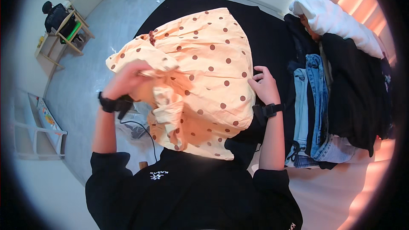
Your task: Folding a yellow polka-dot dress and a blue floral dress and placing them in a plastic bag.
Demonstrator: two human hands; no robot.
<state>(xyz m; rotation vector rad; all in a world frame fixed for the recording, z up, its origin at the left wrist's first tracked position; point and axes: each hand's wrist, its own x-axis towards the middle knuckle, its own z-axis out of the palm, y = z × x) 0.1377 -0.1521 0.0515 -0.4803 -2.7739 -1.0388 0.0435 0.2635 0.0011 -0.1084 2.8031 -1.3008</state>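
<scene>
A pale orange dress (213, 59) with brown polka dots lies spread over a black-covered surface, its wide hem to the right. My left hand (132, 76) is closed on the dress near its sleeve end; motion smears the fingertips. Below that hand a sleeve (170, 115) hangs folded over the skirt. At the hem, my right hand (266, 87) has its fingers apart and slightly bent, the thumb against the fabric edge. A dark red tie (151, 38) shows at the waist.
On the right lie folded jeans (316, 102), a black garment (347, 89) and a white fluffy item (336, 21). The black cover (272, 30) extends behind the dress. A person (59, 19) sits on a wooden chair at the far left. A white rack (40, 132) stands nearer.
</scene>
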